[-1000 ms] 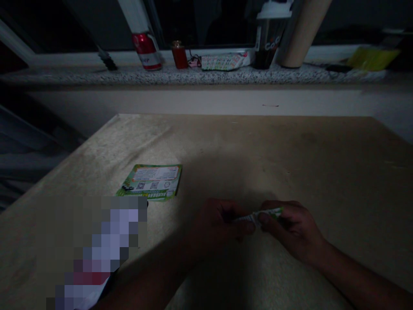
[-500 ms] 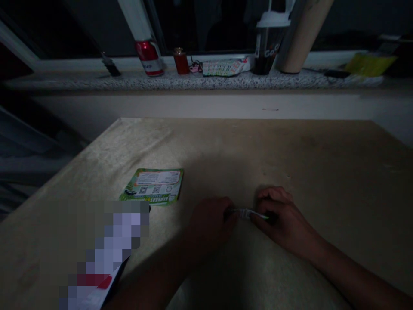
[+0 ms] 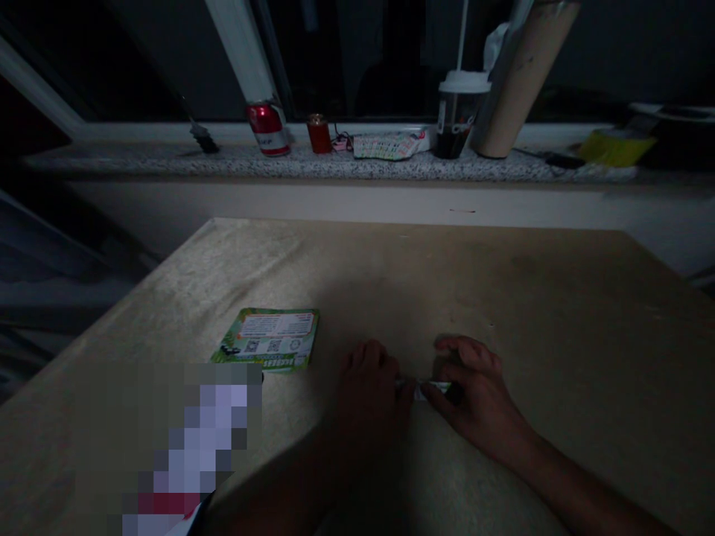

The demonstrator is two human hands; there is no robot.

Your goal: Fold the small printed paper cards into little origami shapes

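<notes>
Between my hands is a small thin piece (image 3: 421, 391), white with some green, perhaps folded paper; the fingers cover most of it. My left hand (image 3: 369, 387) pinches its left end, fingers bent, in deep shadow. On the other end, my right hand (image 3: 474, 391) grips with thumb and index finger while its other fingers curl loosely above. Both hands are low over the table, thumbs close together. Left of them lies a flat green printed card (image 3: 276, 333) with white text panels and square codes, touched by neither hand.
A pixelated pale object (image 3: 193, 439) lies at lower left by my forearm, on the table (image 3: 503, 275). Along the granite sill (image 3: 223, 167) stand a red can (image 3: 268, 130), a small red jar (image 3: 319, 135), a lidded cup (image 3: 456, 115) and a cardboard tube (image 3: 522, 85).
The view has tilted up slightly, so the sill and card appear lower. My thumbs have come closer together, and less of the thin piece shows between them.
</notes>
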